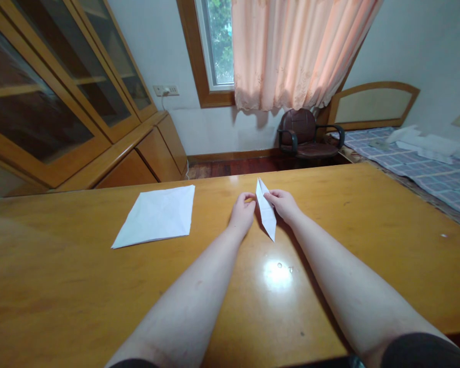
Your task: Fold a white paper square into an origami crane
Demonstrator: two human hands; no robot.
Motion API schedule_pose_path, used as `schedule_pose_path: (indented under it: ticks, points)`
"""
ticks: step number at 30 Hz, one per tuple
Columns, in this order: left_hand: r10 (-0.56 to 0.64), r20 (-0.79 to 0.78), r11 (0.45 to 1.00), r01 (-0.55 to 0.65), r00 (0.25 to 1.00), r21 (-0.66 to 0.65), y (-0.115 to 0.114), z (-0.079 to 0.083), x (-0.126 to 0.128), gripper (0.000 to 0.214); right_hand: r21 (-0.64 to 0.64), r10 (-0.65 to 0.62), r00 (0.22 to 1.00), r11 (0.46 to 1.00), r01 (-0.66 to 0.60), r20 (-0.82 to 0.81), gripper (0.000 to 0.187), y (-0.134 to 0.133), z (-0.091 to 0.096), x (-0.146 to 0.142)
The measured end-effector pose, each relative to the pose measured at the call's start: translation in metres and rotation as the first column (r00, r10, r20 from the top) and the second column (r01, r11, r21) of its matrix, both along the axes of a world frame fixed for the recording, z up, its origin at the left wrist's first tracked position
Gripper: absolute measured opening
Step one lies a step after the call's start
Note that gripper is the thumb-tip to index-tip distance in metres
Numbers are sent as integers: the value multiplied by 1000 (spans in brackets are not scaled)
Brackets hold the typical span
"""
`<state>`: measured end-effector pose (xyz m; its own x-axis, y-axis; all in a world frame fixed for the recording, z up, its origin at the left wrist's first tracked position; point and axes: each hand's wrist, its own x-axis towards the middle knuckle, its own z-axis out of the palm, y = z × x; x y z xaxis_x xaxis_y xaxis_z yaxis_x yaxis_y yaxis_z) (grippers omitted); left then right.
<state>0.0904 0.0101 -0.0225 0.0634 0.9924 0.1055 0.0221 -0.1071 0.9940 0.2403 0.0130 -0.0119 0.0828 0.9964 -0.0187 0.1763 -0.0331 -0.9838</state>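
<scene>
A narrow piece of folded white paper (267, 217), pointed at both ends, stands tilted just above or on the wooden table between my hands. My right hand (284, 204) pinches its right side between thumb and fingers, near the upper half. On the other side, my left hand (243, 212) has its fingers curled in, with the tips at the paper's left edge; their exact grip is partly hidden. Several fold lines show on the paper, and its top end is split into two points. To the left lies a stack of white square sheets (159, 214), flat and apart from both hands.
The glossy wooden table (80, 296) spans the foreground, with a light reflection near the middle. Beyond its far edge stand a brown armchair (304, 133) and a bed (440, 168) with a checked cover. A glass-door cabinet (111, 122) is at the left.
</scene>
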Motion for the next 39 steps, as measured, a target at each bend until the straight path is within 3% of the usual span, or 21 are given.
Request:
schedule_pose_path:
  ticks: [5, 10, 14, 16, 19, 23, 29, 39]
  points:
    - [-69, 63, 997, 71, 996, -33, -1, 2, 1, 21, 1, 14, 1000, 1000, -14, 1, 30, -1, 0, -1]
    - [20, -62, 1000, -19, 998, 17, -1, 3, -1, 18, 14, 39, 999, 999, -38, -31, 29, -2, 1, -4]
    - [1, -126, 1000, 2, 992, 25, -1, 5, -3, 4, 104, 67, 993, 993, -56, -100, 47, -3, 3, -8]
    - [-2, -120, 1000, 3, 993, 1, -1, 5, -3, 13, 133, 85, 990, 989, -70, -113, 42, -5, 4, -9]
    - [-4, -103, 1000, 4, 995, 7, 1, 2, -4, 26, 88, 58, 996, 995, -51, -72, 26, -5, 3, -8]
    - [-62, -185, 995, 75, 981, 64, 1, 0, -5, 36, -7, -30, 997, 1000, 30, -66, 26, -2, 2, -6]
    - [-143, -236, 981, 170, 961, 95, -1, -2, -5, 25, -32, -94, 971, 995, 89, -218, 29, 3, -2, -3]
    - [-166, -321, 967, 218, 933, 133, -3, 1, -6, 23, -57, -112, 967, 993, 102, -230, 30, 0, 2, -4]
